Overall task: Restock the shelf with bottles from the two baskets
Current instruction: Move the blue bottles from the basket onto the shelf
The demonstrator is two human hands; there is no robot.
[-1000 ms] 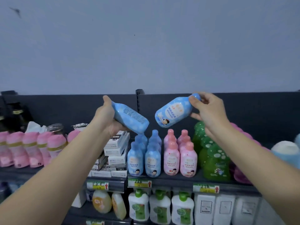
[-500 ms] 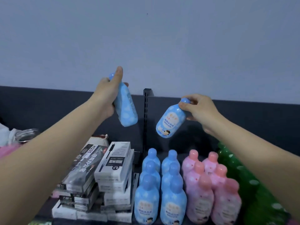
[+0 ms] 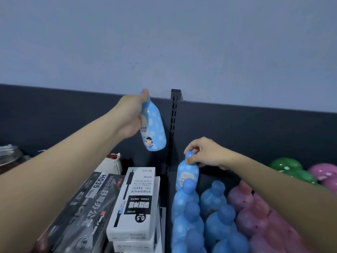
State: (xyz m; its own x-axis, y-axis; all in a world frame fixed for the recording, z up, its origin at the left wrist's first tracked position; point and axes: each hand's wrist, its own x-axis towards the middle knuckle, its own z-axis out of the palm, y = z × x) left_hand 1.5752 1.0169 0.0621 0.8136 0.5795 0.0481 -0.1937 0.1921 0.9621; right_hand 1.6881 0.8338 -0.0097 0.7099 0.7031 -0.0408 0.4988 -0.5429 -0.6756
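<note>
My left hand (image 3: 131, 117) grips a blue dotted bottle (image 3: 155, 132) by its neck and holds it upright in the air before the dark back panel. My right hand (image 3: 206, 154) pinches the cap of a second blue bottle (image 3: 187, 175), which stands upright at the back of the left row of blue bottles (image 3: 187, 216) on the shelf. A second blue row (image 3: 218, 210) runs beside it, then pink bottles (image 3: 255, 216). I cannot tell whether the second bottle's base touches the shelf, since the row hides it.
Stacked white pen boxes (image 3: 136, 203) and dark boxes (image 3: 85, 210) lie left of the blue rows. A slotted upright post (image 3: 174, 125) rises between them. Green bottles (image 3: 288, 167) and more pink ones (image 3: 324, 172) stand at the right. A glass jar (image 3: 9, 157) is far left.
My right hand has lowered its blue bottle from mid-air down behind the left blue row. My left hand has turned its bottle more upright. The view has moved closer to the shelf.
</note>
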